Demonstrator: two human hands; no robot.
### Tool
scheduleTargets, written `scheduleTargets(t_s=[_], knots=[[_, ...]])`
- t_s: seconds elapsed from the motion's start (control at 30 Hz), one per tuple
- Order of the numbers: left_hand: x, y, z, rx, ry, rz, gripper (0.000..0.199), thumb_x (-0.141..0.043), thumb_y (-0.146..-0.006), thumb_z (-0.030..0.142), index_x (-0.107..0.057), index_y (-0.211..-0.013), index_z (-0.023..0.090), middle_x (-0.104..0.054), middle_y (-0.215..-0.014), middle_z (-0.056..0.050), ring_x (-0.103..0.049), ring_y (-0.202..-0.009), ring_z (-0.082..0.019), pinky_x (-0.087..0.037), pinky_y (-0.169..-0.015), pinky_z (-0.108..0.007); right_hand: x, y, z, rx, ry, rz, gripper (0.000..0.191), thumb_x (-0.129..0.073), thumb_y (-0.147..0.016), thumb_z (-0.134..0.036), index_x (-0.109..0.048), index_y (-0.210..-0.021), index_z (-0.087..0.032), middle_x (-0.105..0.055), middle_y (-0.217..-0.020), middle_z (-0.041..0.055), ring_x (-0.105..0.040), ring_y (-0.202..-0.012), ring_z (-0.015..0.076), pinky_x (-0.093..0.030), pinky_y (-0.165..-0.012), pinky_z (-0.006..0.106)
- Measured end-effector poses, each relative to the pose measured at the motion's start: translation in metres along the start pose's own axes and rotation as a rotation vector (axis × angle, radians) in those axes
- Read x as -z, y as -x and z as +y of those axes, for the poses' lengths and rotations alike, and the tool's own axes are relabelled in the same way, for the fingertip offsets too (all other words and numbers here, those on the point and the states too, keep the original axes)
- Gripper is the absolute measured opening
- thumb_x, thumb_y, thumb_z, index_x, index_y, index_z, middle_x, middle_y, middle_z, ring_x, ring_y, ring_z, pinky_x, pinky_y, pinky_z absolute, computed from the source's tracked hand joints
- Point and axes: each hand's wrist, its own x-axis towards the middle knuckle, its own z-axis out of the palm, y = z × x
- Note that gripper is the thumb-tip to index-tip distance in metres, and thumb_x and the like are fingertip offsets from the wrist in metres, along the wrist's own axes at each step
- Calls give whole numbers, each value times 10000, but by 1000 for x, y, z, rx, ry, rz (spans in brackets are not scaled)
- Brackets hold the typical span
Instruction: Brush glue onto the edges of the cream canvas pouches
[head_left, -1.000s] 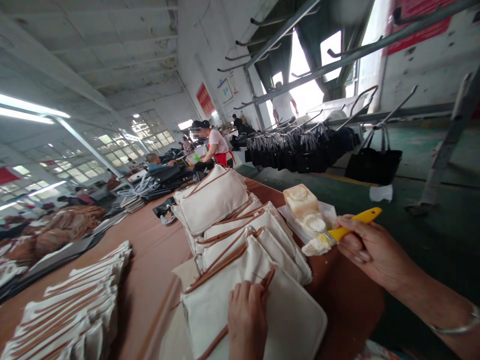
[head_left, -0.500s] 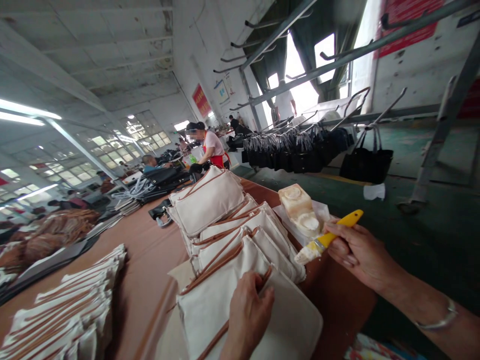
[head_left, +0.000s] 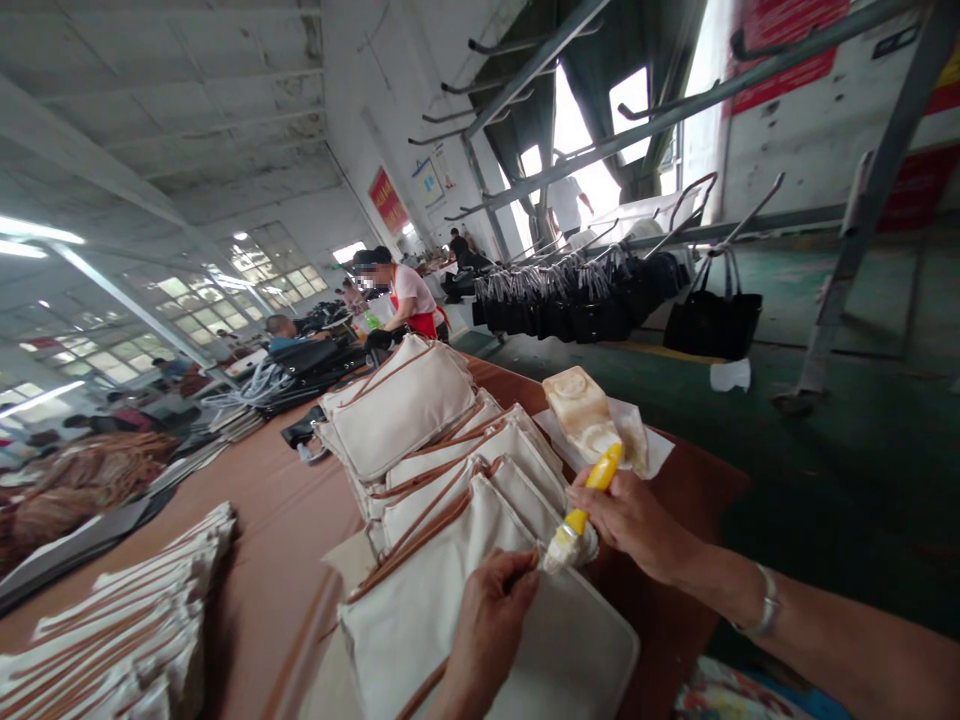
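In my right hand (head_left: 630, 515) is a yellow-handled paintbrush (head_left: 589, 500), its bristles coated with a whitish paste. The bristles are right by the fingertips of my left hand (head_left: 487, 615); whether they touch is hard to tell. My left hand pinches the end of a brown strap, over a cream bag piece (head_left: 570, 640) with brown trim. Behind it lies a stack of similar cream bag pieces (head_left: 409, 405). A cut-open plastic container (head_left: 577, 405) with pale paste sits beyond the brush on white paper (head_left: 654, 440).
On the brown table (head_left: 277, 540), another pile of cream pieces (head_left: 127, 620) lies at left. Black bags (head_left: 585, 300) hang from a metal rack (head_left: 847, 250) at right. A co-worker (head_left: 409, 300) in a red apron is beyond the table.
My right hand has moved left and down, bringing the brush from near the container to my left fingertips. My left hand stays at the strap. The view has shifted slightly.
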Motion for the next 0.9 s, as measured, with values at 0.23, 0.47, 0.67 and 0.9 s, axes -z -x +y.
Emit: scheduleTargets(t_s=[0.23,0.47,0.67,0.9], knots=[[0,9,1,-42,-14,2,239,-558,-884,337,-744,-883,188,-601,-822,-31,-597,-841,-189,-445,-765,-257,6,-4,-13,90,84,74,296,-647,-861,-437,-578,-800,-157,-404,-549,-49,-354,-503,107,-279,-453,229],[-17,21,-6,-165,-19,135,224,-605,-883,372,-726,-836,189,-570,-752,-13,-569,-689,-140,-427,-631,-223,10,7,-20,118,164,-15,313,-623,-884,-450,-568,-779,-160,-423,-573,-37,-374,-509,112,-302,-449,228],[-35,37,-14,-479,-164,345,75,-626,-886,222,-664,-822,215,-586,-757,0,-578,-689,-117,-420,-634,-212,14,1,-20,77,65,6,289,-618,-895,-438,-550,-813,-169,-382,-547,-59,-309,-463,93,-230,-410,215],[-37,39,-18,-622,-311,402,108,-605,-901,180,-595,-796,207,-585,-712,-5,-572,-681,-136,-417,-617,-235,16,14,-33,-86,-68,-330,300,-659,-863,-414,-533,-775,-157,-357,-513,-77,-240,-418,59,-141,-396,215]])
